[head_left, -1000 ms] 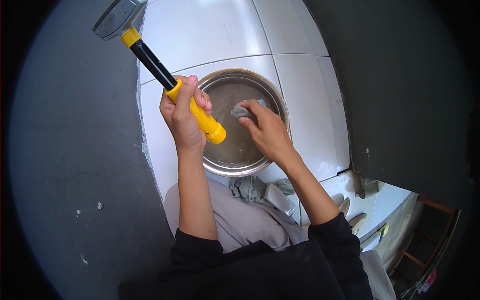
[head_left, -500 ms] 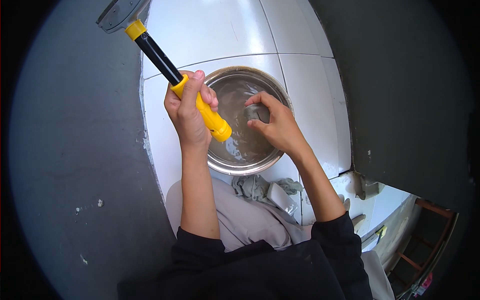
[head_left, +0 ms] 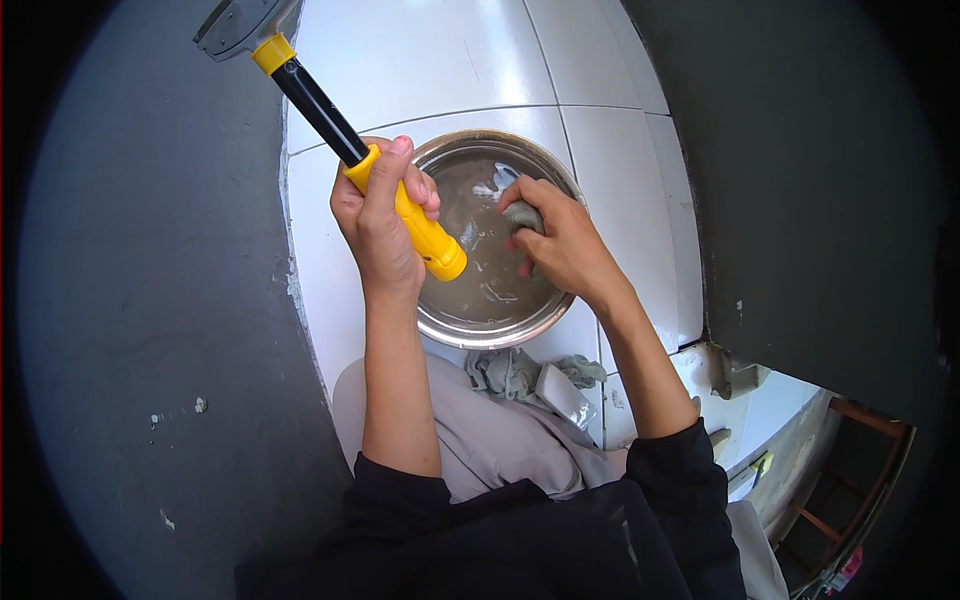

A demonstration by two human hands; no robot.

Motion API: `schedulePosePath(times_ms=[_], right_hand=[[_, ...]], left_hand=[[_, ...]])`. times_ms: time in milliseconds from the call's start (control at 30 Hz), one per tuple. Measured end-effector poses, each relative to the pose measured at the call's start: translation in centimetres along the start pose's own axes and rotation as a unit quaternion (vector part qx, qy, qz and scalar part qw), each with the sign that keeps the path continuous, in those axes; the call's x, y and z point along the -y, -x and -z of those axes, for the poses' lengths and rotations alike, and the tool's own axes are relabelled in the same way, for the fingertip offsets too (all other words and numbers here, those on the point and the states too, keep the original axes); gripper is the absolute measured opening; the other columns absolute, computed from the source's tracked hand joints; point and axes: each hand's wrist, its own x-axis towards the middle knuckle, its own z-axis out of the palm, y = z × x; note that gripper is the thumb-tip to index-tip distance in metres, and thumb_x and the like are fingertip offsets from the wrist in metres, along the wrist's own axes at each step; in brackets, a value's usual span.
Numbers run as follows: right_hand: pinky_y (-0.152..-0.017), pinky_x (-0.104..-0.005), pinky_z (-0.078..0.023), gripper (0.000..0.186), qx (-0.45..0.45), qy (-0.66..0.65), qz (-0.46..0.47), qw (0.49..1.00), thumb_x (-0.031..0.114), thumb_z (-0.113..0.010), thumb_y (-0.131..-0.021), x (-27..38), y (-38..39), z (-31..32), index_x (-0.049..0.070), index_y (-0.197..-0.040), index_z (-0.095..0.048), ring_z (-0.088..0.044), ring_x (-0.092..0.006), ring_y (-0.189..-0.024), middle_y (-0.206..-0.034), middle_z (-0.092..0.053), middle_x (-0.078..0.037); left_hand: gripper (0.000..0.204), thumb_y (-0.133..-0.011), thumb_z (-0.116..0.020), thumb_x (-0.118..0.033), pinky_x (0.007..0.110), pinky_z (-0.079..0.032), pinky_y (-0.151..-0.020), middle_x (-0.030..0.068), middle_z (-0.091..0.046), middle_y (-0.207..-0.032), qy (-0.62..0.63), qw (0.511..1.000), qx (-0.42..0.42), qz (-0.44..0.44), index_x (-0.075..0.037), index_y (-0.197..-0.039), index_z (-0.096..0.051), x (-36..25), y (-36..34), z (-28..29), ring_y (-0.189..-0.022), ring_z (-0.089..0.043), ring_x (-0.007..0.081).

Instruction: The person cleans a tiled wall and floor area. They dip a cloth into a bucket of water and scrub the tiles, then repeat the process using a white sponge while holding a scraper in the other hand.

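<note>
Gripping the yellow handle (head_left: 432,243) of a long scraper (head_left: 322,115), the left hand (head_left: 383,235) is closed in a fist around it, with the metal head up at the left and the butt end above a round metal bowl (head_left: 500,338) of cloudy water (head_left: 470,275). The right hand (head_left: 560,240), half curled, has 1 grey lump (head_left: 524,214) between thumb and fingers within the bowl's rim. Below, 1 crumpled grey cloth (head_left: 503,372) and 1 white packet (head_left: 565,397) lie near 1 trousered leg (head_left: 460,430).

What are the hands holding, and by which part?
The left hand holds the scraper by its yellow handle. The right hand holds a grey wad; by which part, I can't tell.
</note>
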Motion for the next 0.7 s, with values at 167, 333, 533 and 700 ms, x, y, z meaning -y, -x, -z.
schedulePosePath(times_ms=[167, 333, 533, 700], right_hand=[[-0.069, -0.0416, -0.048, 0.017, -0.032, 0.003, 0.109, 0.994, 0.016, -0.067, -0.082, -0.9, -1.0, -0.6, 0.004, -0.093, -0.061, -0.058, -0.0281, -0.072, -0.086, -0.056, -0.014], [-0.055, -0.0412, -0.049, 0.03, -0.154, 0.232, 0.138, 0.95, 0.032, -0.063, -0.088, -1.2, -1.1, -2.6, 0.004, -0.077, -0.062, -0.062, -0.0295, -0.062, -0.074, -0.06, -0.011], [-0.047, -0.0392, -0.048, 0.035, -0.199, 0.277, 0.238, 0.91, 0.032, -0.062, -0.089, -3.6, -2.0, -5.5, 0.006, -0.067, -0.056, -0.061, -0.0301, -0.055, -0.064, -0.059, -0.011], [-0.046, -0.0379, -0.049, 0.031, -0.192, 0.269, 0.245, 0.911, 0.027, -0.06, -0.09, -3.3, -1.9, -5.4, 0.005, -0.068, -0.059, -0.063, -0.0292, -0.054, -0.063, -0.06, -0.013]], left_hand=[[0.017, -0.086, -0.066, -0.02, 0.021, -0.043, -0.047, -0.0005, -0.049, -0.054, 0.006, 1.0, 0.003, 0.003, -0.012, -0.081, -0.052, -0.1, 0.0, -0.1, -0.045, -0.048, 0.0086], [0.016, -0.086, -0.065, -0.018, 0.022, -0.041, -0.046, 0.0008, -0.048, -0.056, 0.027, 1.0, 0.007, 0.007, -0.011, -0.082, -0.052, 0.1, -0.2, -0.5, -0.046, -0.048, 0.01], [0.016, -0.088, -0.064, -0.016, 0.022, -0.041, -0.047, 0.0008, -0.047, -0.056, 0.028, 1.0, 0.001, 0.003, -0.011, -0.08, -0.052, 0.0, -0.3, 0.1, -0.047, -0.048, 0.0097], [0.017, -0.088, -0.064, -0.019, 0.021, -0.042, -0.047, 0.0004, -0.047, -0.054, 0.0, 1.0, -0.001, -0.003, -0.012, -0.08, -0.051, 0.3, -0.2, -0.2, -0.047, -0.047, 0.0094]])
